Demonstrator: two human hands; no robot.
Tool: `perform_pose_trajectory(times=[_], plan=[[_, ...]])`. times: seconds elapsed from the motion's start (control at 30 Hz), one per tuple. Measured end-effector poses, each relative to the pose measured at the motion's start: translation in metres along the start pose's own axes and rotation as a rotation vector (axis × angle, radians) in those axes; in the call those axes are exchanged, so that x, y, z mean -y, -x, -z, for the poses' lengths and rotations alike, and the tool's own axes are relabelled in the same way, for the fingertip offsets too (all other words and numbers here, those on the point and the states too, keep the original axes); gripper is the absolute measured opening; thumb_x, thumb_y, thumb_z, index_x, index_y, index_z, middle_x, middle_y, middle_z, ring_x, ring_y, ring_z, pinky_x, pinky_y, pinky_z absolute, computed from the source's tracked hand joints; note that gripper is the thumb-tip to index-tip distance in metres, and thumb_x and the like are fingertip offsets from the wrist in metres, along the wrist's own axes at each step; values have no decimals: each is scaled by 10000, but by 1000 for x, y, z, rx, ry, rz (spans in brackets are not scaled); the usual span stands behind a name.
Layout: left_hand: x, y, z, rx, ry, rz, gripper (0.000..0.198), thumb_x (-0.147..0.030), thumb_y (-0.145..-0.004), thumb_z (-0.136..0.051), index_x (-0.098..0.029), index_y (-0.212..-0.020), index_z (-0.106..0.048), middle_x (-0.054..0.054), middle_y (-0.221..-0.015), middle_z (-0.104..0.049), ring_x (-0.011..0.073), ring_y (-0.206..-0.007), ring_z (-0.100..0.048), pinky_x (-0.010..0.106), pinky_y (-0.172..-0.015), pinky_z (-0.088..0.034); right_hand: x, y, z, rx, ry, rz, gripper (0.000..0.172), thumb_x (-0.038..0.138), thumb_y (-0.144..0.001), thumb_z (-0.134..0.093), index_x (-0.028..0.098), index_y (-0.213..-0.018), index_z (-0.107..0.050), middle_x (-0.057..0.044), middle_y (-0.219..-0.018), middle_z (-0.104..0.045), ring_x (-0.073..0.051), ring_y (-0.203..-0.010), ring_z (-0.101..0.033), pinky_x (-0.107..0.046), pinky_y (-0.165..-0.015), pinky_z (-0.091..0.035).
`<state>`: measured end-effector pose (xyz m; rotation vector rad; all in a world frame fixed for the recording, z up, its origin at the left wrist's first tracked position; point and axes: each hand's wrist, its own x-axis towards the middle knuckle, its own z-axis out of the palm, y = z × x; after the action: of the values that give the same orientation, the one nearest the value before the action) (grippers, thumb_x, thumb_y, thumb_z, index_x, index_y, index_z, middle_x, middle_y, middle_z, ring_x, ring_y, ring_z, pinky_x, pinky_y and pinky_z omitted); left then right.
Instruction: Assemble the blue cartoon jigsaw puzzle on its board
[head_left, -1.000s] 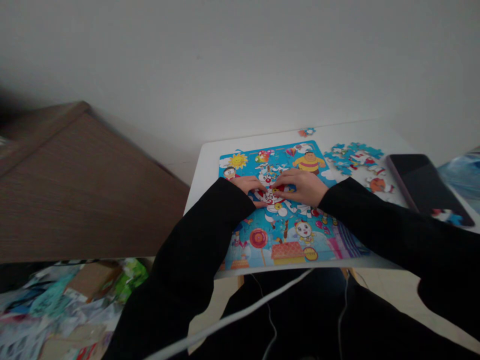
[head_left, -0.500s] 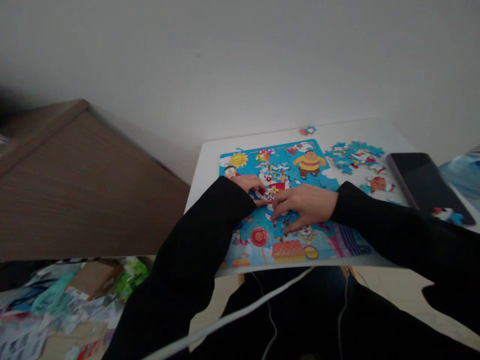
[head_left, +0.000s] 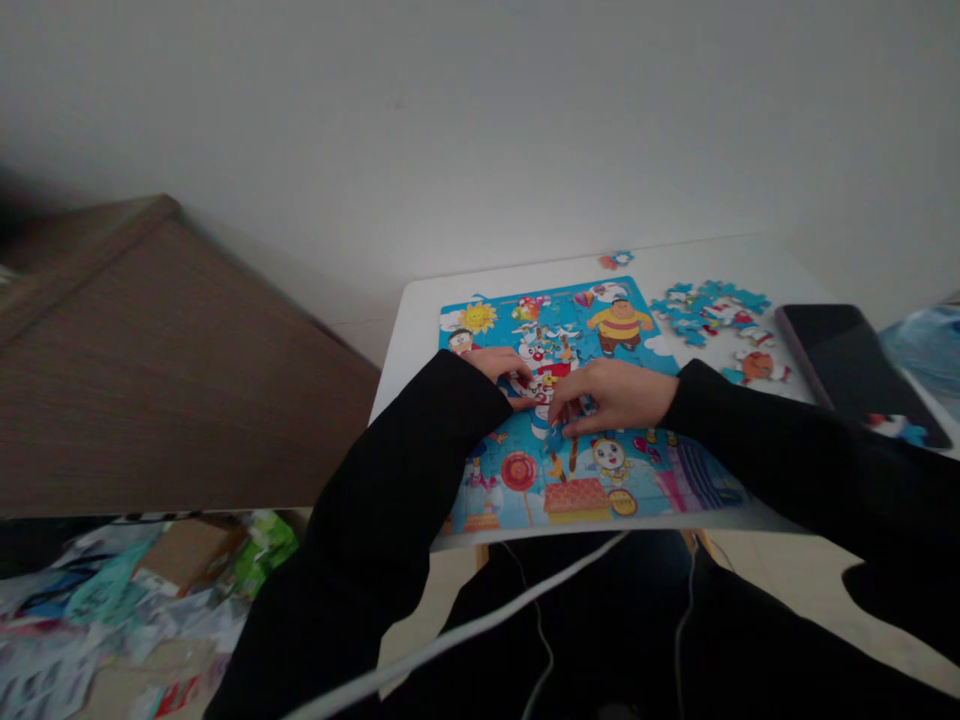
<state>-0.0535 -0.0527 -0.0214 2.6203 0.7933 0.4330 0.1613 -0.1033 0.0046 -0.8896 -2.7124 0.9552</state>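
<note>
A colourful cartoon jigsaw puzzle [head_left: 637, 480] lies flat on a white table [head_left: 420, 310]. My left hand [head_left: 501, 368] rests on the puzzle's middle left, fingers bent down onto the pieces. My right hand [head_left: 615, 395] lies beside it on the puzzle's centre, fingers curled with the tips pressing on pieces; I cannot make out a piece held in either. Both arms wear black sleeves. A heap of loose puzzle pieces [head_left: 709, 310] lies on the table to the right of the puzzle. Two more loose pieces [head_left: 615, 261] sit at the table's far edge.
A dark phone [head_left: 855, 370] lies at the table's right end, next to a bluish plastic bag [head_left: 926, 345]. A brown wooden cabinet [head_left: 150, 370] stands to the left. Paper and packaging litter [head_left: 127, 600] covers the floor at lower left. White cables [head_left: 480, 630] cross my lap.
My right hand slid down and toward me over the puzzle's middle, then drew back up a little with its fingers curling. My left hand stayed in place.
</note>
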Motion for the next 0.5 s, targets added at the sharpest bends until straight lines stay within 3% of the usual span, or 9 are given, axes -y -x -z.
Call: perform_pose_trajectory(times=[0.13, 0.27, 0.5], plan=[[-1, 1, 3, 3, -12, -15, 277, -402, -720, -672, -159, -854, -661, 46, -828, -645, 138, -723, -597, 231, -662, -455, 10, 3, 7, 1, -182, -43, 210, 278, -781, -618, 158, -947, -664, -25, -802, -685, -104, -683, -605, -214, -609, -433], [0, 1, 3, -3, -10, -54, 260, -380, -719, -681, -162, -859, -652, 38, -835, -649, 120, -708, -597, 212, -646, -459, 25, 5, 3, 112, -322, -87, 221, 259, -785, -609, 144, -969, -652, -27, -778, -691, -106, -706, -629, -199, -605, -444], [3, 0, -2, -45, -17, -32, 273, -394, -679, -717, -172, -828, -660, 26, -816, -653, 116, -678, -596, 208, -621, -467, 31, 2, -14, 182, -343, -142, 126, 203, -757, -618, 129, -850, -662, -40, -741, -702, -117, -674, -645, -209, -630, -469]])
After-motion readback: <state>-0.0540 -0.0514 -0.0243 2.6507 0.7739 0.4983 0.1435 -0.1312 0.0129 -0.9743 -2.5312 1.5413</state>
